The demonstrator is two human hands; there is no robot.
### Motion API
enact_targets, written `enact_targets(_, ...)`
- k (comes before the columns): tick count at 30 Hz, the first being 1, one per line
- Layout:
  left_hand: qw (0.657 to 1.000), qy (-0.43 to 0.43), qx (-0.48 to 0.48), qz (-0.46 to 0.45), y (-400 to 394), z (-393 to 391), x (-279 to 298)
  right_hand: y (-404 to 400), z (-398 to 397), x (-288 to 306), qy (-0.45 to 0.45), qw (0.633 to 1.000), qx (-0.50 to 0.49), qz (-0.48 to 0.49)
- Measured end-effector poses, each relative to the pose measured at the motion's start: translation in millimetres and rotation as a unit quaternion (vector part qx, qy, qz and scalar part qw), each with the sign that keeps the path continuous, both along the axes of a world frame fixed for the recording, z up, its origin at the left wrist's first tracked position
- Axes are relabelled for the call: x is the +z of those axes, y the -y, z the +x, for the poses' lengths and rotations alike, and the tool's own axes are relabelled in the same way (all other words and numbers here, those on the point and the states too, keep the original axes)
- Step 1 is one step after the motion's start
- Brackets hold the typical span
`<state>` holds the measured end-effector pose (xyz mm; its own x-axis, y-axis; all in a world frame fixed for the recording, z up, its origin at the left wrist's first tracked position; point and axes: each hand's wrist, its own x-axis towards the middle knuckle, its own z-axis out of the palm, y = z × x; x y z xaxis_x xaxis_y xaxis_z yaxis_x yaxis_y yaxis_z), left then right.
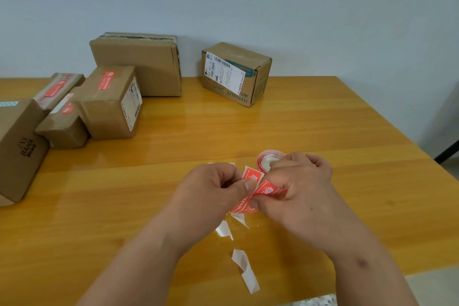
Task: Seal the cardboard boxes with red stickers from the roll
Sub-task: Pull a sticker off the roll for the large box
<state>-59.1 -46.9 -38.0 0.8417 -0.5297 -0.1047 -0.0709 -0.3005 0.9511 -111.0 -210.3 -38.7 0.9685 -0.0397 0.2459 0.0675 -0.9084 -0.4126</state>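
Note:
Over the middle of the wooden table, my left hand pinches the edge of a red sticker strip between thumb and fingers. My right hand grips the same strip and the sticker roll, whose red rim and white core show just behind my fingers. A white backing strip trails from the strip toward me. Three cardboard boxes at the left carry red stickers, the largest of them on its top. A labelled box stands at the back centre with no red sticker visible.
A big plain box stands against the wall behind the stickered ones. Another brown box with dark print sits at the far left edge. The table's right edge runs diagonally at the right, with floor beyond.

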Motion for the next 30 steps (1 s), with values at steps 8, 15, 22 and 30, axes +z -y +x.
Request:
enact_targets(8, 0.999, -0.023, 0.033, -0.007, 2, 0, -1, -1, -2, 1, 0.023, 1.000, -0.009, -0.017)
enact_targets(15, 0.999, -0.031, -0.025, 0.004, -6, 3, 4, 0, -2, 9, -0.024, 1.000, -0.006, -0.004)
enact_targets(22, 0.999, -0.027, -0.023, -0.007, -3, 2, 3, 4, -5, 18, -0.058, 0.998, -0.011, 0.037)
enact_targets(30, 1.000, -0.001, 0.003, 0.001, 2, 0, 4, 2, -2, 21, -0.076, 0.997, -0.019, 0.011)
